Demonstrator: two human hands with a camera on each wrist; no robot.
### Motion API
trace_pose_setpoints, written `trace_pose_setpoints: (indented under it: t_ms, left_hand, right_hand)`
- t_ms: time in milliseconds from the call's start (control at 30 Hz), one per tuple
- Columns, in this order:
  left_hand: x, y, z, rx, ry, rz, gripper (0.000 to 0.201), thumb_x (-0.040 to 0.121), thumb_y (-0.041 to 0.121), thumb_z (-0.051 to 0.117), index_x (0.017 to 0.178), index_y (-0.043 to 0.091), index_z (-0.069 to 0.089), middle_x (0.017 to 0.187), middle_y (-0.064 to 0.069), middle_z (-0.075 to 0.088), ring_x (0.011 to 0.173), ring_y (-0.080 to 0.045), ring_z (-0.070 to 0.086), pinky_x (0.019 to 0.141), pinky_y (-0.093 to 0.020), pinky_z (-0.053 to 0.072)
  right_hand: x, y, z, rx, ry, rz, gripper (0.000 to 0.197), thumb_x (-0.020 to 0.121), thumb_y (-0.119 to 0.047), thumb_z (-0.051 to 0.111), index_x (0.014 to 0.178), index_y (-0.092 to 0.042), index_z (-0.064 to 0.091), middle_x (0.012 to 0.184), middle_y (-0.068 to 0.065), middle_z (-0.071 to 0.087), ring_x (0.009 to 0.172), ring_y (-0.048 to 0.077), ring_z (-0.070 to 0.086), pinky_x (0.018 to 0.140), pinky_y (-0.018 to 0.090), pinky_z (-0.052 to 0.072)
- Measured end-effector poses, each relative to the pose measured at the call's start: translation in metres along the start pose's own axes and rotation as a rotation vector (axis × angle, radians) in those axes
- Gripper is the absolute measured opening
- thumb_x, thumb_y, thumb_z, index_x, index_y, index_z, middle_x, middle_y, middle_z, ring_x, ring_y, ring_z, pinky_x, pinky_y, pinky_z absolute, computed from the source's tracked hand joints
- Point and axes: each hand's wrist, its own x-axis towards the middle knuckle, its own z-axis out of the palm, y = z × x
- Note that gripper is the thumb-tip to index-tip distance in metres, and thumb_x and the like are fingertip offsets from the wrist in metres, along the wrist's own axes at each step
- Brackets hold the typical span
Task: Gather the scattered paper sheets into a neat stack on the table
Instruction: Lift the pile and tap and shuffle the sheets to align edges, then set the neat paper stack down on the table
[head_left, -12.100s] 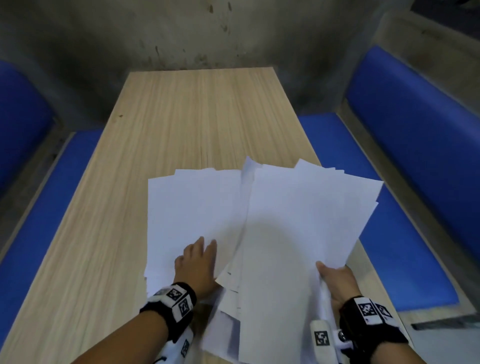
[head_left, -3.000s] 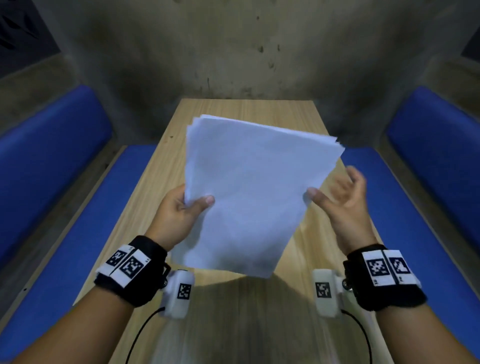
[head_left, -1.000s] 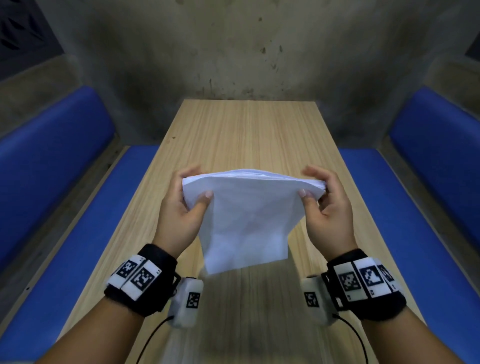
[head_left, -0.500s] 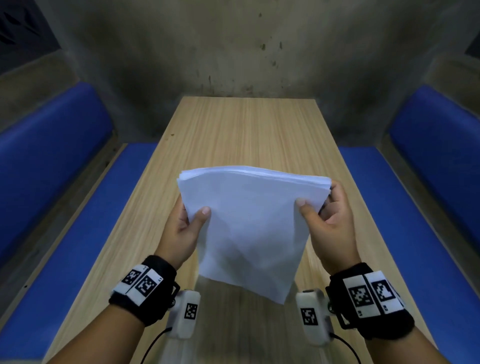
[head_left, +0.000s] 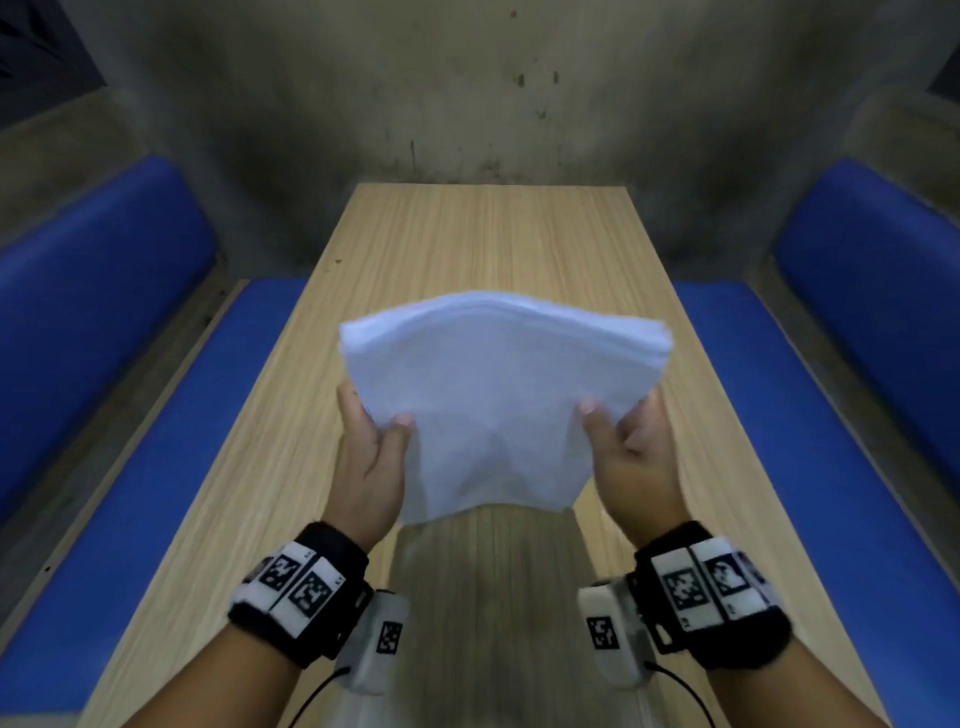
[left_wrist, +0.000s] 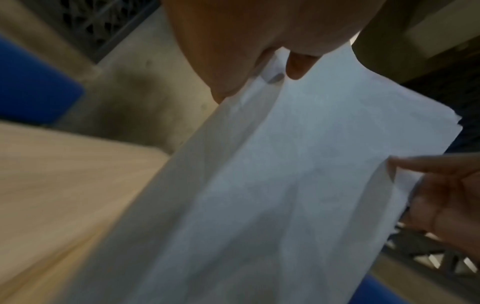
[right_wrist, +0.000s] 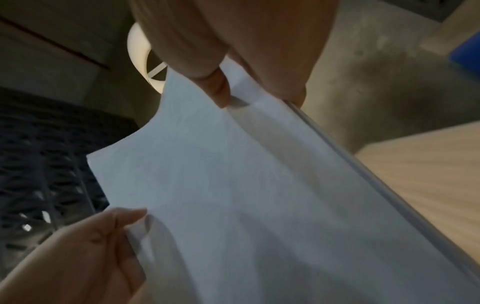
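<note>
A gathered stack of white paper sheets stands nearly upright above the wooden table, its top edge bowed and its lower edge close to the tabletop. My left hand grips the stack's left side, thumb on the near face. My right hand grips the right side the same way. In the left wrist view the sheets run from my left hand to the right hand. The right wrist view shows the paper pinched by my right hand, with the left hand at its other edge.
The long table runs away from me to a stained concrete wall. Blue padded benches flank it on the left and on the right.
Both hands keep hold of the stack. Over the last second it rose, then dropped again toward the table, and its top edge now bows upward. Earlier the sheets lay scattered on the table.
</note>
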Motion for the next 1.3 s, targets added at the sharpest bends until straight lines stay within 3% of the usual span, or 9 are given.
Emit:
trace_pose_setpoints:
  t_ms: [67, 167, 300, 433, 566, 766, 966, 1166, 1300]
  left_hand:
    - [-0.011, -0.019, 0.005, 0.014, -0.011, -0.112, 0.024, 0.085, 0.019, 0.043, 0.099, 0.036, 0.033, 0.101, 0.017, 0.052, 0.085, 0.016, 0.053, 0.081, -0.033, 0.042]
    - [-0.01, -0.025, 0.004, 0.0, 0.024, -0.134, 0.019, 0.084, 0.019, 0.042, 0.095, 0.032, 0.033, 0.098, 0.013, 0.049, 0.082, 0.012, 0.052, 0.076, -0.029, 0.043]
    - [-0.002, -0.022, 0.001, -0.068, 0.077, -0.132, 0.015, 0.086, 0.017, 0.041, 0.094, 0.029, 0.037, 0.09, 0.017, 0.05, 0.081, 0.004, 0.052, 0.074, -0.028, 0.044]
    - [-0.003, -0.022, 0.003, -0.097, 0.116, -0.15, 0.012, 0.085, 0.018, 0.039, 0.092, 0.027, 0.042, 0.087, 0.015, 0.054, 0.077, 0.002, 0.053, 0.073, -0.03, 0.043]
    - [-0.006, -0.023, 0.006, -0.096, 0.089, -0.162, 0.028, 0.087, 0.016, 0.039, 0.107, 0.034, 0.047, 0.09, 0.027, 0.063, 0.087, 0.003, 0.06, 0.08, -0.03, 0.047]
    - [0.001, -0.016, 0.002, -0.052, 0.079, -0.13, 0.024, 0.086, 0.017, 0.04, 0.096, 0.039, 0.045, 0.089, 0.027, 0.06, 0.09, -0.005, 0.058, 0.086, -0.044, 0.048]
    - [-0.007, -0.027, 0.005, -0.038, 0.042, -0.15, 0.03, 0.083, 0.015, 0.04, 0.099, 0.04, 0.041, 0.091, 0.034, 0.059, 0.088, 0.01, 0.057, 0.081, -0.032, 0.044]
    - [-0.007, -0.031, 0.003, -0.066, 0.025, -0.122, 0.03, 0.083, 0.014, 0.04, 0.102, 0.039, 0.04, 0.092, 0.034, 0.059, 0.091, 0.009, 0.057, 0.078, -0.018, 0.048]
    - [-0.012, -0.039, 0.004, -0.042, -0.007, -0.135, 0.031, 0.083, 0.015, 0.041, 0.103, 0.038, 0.038, 0.095, 0.036, 0.059, 0.092, 0.012, 0.056, 0.079, -0.02, 0.043]
  right_hand:
    - [-0.008, 0.016, 0.004, -0.075, -0.044, 0.07, 0.038, 0.085, -0.013, 0.054, 0.118, -0.032, 0.048, 0.112, 0.002, 0.063, 0.103, 0.012, 0.063, 0.087, 0.043, 0.054]
    - [-0.008, 0.023, 0.004, -0.087, -0.02, 0.099, 0.039, 0.088, -0.006, 0.056, 0.104, -0.038, 0.042, 0.105, -0.007, 0.059, 0.09, -0.005, 0.06, 0.079, 0.028, 0.049]
    - [-0.002, 0.024, 0.003, -0.07, -0.001, 0.09, 0.038, 0.088, -0.002, 0.056, 0.112, -0.026, 0.04, 0.104, -0.008, 0.058, 0.098, 0.009, 0.059, 0.084, 0.03, 0.049]
    - [0.001, 0.029, -0.001, -0.049, 0.037, 0.098, 0.022, 0.083, -0.013, 0.048, 0.099, -0.027, 0.051, 0.092, -0.009, 0.062, 0.086, 0.013, 0.059, 0.078, 0.038, 0.049]
    - [-0.003, 0.03, 0.003, -0.023, 0.006, 0.139, 0.037, 0.082, -0.011, 0.046, 0.117, -0.024, 0.049, 0.112, 0.004, 0.063, 0.103, 0.02, 0.061, 0.091, 0.046, 0.052]
    - [0.0, 0.03, 0.0, -0.009, 0.023, 0.146, 0.051, 0.082, -0.011, 0.047, 0.133, -0.014, 0.043, 0.126, 0.01, 0.06, 0.118, 0.026, 0.057, 0.103, 0.056, 0.043]
    - [-0.007, 0.044, 0.001, -0.106, -0.005, 0.161, 0.052, 0.077, -0.013, 0.05, 0.129, -0.017, 0.048, 0.12, 0.005, 0.063, 0.116, 0.022, 0.059, 0.1, 0.056, 0.045]
    - [-0.007, 0.048, -0.002, -0.143, 0.0, 0.148, 0.052, 0.076, -0.02, 0.051, 0.127, -0.017, 0.049, 0.12, 0.004, 0.063, 0.117, 0.021, 0.057, 0.102, 0.055, 0.044]
    - [-0.008, 0.055, -0.004, -0.167, -0.012, 0.119, 0.052, 0.074, -0.022, 0.051, 0.127, -0.02, 0.047, 0.12, 0.004, 0.062, 0.118, 0.022, 0.057, 0.1, 0.056, 0.046]
